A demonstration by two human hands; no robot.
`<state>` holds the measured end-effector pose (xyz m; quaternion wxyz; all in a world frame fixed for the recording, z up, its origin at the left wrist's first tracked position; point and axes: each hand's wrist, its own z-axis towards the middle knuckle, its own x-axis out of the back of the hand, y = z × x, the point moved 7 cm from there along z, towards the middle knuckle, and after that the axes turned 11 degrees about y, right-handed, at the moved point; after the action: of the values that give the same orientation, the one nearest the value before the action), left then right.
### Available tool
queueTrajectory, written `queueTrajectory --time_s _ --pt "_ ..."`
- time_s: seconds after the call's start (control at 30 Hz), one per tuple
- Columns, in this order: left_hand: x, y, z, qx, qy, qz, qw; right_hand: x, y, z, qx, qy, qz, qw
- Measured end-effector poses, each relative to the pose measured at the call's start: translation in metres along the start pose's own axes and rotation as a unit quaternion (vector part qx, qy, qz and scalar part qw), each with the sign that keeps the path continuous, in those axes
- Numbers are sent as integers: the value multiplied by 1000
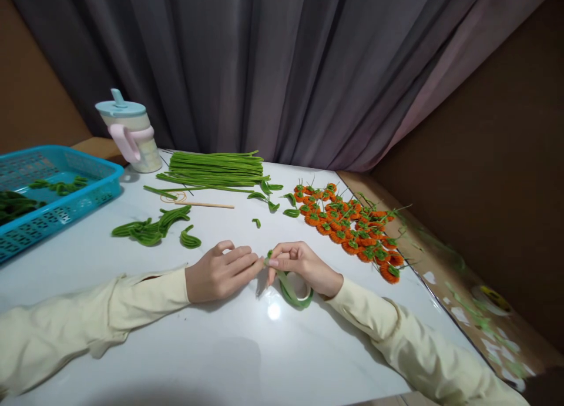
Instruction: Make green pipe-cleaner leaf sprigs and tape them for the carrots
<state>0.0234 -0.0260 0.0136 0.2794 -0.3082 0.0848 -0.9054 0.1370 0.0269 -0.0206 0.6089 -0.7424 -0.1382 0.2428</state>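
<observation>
My left hand (227,271) comes in from the left, its index fingertip meeting my right fingers; its thumb is hidden underneath. A pinch of thumb and index closes my right hand (306,268) on a small green fuzzy chenille-stem piece (270,254). Whatever lies between my left fingertips is too small to make out. Just under my right hand, a roll of green tape (298,302) rests on the white table (211,347). Beyond my hands lie a small green leaf piece (256,222), a curled one (190,238) and a pile of green fuzzy leaves (150,230).
Orange fuzzy flower heads (348,224) with green stems cover the right side. At the back is a bundle of green chenille stems (215,170), with a wooden stick (205,205) in front. A blue basket (101,183) and a lidded cup (132,133) stand left.
</observation>
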Motion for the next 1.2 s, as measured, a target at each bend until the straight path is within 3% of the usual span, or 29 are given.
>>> queueTrajectory --time_s 0.37,0.5,0.6,0.73,1.2 --pt "2 3 4 -21 -10 3 1000 3 4 3 -20 -6 -15 1000" --pt "-6 -6 0 84 -47 -70 993 3 5 3 -24 -4 -18 1000" --pt "-11 -14 -3 183 -67 -145 970 4 5 3 -28 5 -13 1000" --pt "-14 -19 -3 264 -69 -215 938 3 6 4 -30 -1 3 1000" --pt "-25 -34 -15 426 -87 -327 839 1 6 3 -15 -29 -3 999"
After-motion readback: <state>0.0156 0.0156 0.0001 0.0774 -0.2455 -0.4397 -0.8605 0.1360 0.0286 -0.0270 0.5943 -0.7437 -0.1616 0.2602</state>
